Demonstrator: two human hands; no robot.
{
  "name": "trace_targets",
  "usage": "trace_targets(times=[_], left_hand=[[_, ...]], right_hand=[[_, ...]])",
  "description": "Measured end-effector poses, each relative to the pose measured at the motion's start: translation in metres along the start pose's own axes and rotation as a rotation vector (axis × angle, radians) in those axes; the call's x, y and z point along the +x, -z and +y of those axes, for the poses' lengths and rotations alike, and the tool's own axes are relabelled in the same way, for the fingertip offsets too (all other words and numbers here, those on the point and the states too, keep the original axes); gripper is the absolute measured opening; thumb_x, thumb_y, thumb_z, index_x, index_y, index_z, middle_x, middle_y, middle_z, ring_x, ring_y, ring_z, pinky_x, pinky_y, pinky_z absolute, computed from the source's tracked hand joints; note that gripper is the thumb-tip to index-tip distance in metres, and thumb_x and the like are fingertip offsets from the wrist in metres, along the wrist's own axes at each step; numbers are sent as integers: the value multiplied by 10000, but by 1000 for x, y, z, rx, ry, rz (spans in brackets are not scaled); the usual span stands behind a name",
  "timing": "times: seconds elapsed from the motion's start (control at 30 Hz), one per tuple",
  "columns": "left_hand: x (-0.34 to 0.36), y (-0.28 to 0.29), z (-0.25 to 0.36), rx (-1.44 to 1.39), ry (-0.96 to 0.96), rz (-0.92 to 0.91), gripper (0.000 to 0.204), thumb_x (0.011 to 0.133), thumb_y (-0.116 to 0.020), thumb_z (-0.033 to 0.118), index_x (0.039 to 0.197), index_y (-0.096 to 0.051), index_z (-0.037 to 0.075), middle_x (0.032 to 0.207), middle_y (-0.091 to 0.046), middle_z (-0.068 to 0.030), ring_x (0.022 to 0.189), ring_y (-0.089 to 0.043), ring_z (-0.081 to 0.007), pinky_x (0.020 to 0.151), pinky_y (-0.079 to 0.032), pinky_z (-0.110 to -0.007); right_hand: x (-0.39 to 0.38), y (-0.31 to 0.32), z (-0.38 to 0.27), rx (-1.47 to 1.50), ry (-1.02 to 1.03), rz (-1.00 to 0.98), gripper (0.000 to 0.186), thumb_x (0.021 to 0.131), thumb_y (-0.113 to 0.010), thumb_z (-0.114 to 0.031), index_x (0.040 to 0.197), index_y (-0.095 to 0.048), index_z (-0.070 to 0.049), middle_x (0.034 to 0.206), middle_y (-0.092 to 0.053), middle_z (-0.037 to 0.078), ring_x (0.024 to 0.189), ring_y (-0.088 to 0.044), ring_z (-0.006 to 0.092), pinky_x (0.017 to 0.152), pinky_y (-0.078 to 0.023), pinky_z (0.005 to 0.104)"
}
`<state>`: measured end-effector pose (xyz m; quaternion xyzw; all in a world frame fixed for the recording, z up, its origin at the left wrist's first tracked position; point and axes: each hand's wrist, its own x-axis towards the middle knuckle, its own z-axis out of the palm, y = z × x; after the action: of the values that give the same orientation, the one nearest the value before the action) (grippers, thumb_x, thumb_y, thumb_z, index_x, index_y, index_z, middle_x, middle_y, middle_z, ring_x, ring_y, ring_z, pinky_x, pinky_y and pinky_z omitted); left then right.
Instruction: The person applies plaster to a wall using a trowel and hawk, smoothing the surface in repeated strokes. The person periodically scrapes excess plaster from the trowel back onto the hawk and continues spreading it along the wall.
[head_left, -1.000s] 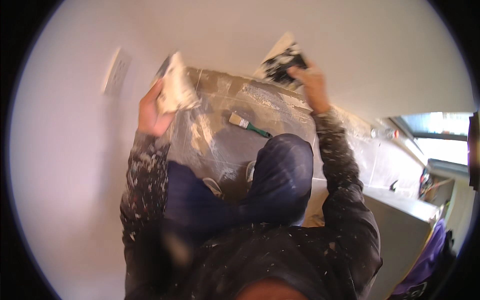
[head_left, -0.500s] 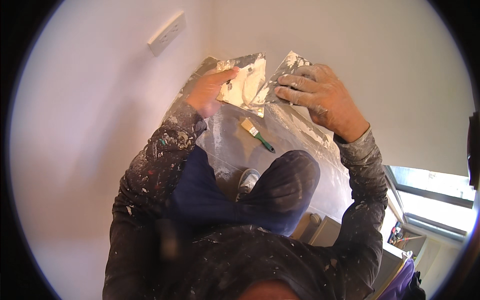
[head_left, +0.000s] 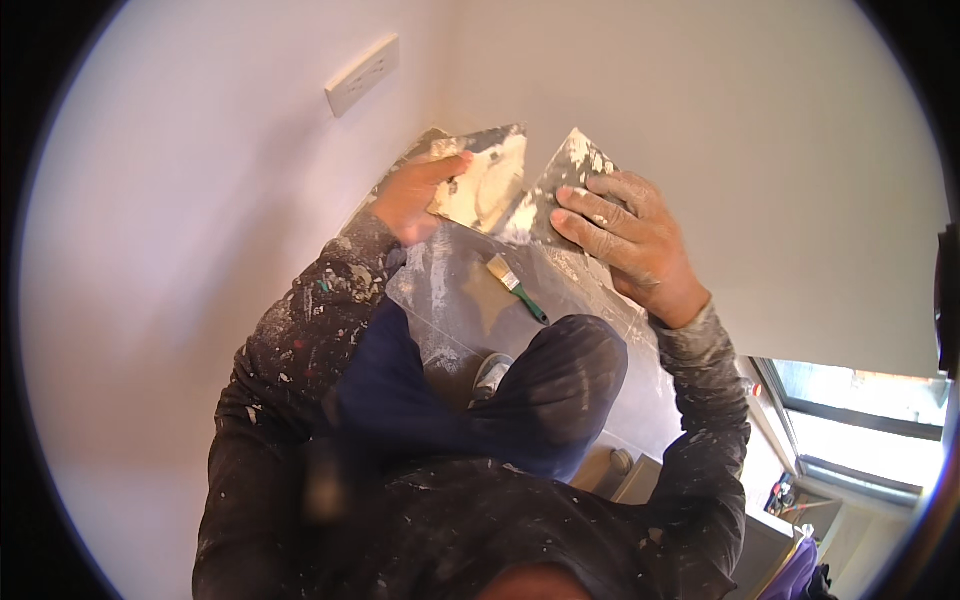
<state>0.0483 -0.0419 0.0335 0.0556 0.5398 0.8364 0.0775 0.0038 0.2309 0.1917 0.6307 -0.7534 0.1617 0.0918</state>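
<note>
Your left hand [head_left: 410, 202] is closed on the left edge of a paste-smeared plate [head_left: 485, 190], your right hand [head_left: 643, 240] on a spattered scraper [head_left: 548, 200] just right of it. Both tools look light and stiff, probably slippery where paste [head_left: 503, 168] clings; the barer outer edges should suit holding best. Nearer you, a green-handled brush [head_left: 518, 288] lies on the floor [head_left: 445, 310].

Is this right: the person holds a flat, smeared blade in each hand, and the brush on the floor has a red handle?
Not quite: the head view shows that the brush on the floor has a green handle, not a red one. The left hand and right hand do each hold a flat, smeared blade.
</note>
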Motion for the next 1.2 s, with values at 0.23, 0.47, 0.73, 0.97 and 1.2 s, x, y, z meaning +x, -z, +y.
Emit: trace_targets(times=[0.23,0.47,0.73,0.97,1.2], left_hand=[[-16,-21,20,-687,151,64,400,961,-567,218,1268,-489,-26,1179,-617,-139,1071,-626,-244,950,-501,-367],[-16,-21,35,-404,183,30,434,942,-599,248,1262,-492,-26,1161,-626,-144,1029,-647,-225,904,-518,-373],[-11,-24,14,-286,246,100,459,910,-647,225,1259,-479,-22,1183,-603,-143,1057,-625,-220,900,-525,-370],[-12,24,27,-411,98,278,452,902,-643,227,1239,-484,-30,1155,-597,-135,1065,-601,-249,934,-492,-401],[-43,57,15,-320,221,356,371,957,-569,201,1270,-515,8,1207,-618,-114,1097,-606,-243,969,-474,-415]], right_hand=[[-30,-82,9,-53,-130,13,652,744,-573,91,1338,-536,-176,1409,-470,102,1269,-447,376,1076,-374,497],[-49,-38,27,-48,-96,11,562,734,-567,94,1233,-614,-160,1264,-594,51,1198,-515,285,1034,-400,480],[-1,-14,-5,-45,67,-158,470,694,-632,38,1116,-668,-166,1202,-635,-6,1119,-543,263,967,-417,478],[-64,-81,55,426,-239,-58,296,822,-619,-28,1097,-671,-124,1122,-658,90,1028,-599,300,930,-457,402],[-213,-303,74,1319,-1260,699,338,960,-505,-141,1255,-494,24,1242,-575,199,1137,-572,302,982,-453,436]])
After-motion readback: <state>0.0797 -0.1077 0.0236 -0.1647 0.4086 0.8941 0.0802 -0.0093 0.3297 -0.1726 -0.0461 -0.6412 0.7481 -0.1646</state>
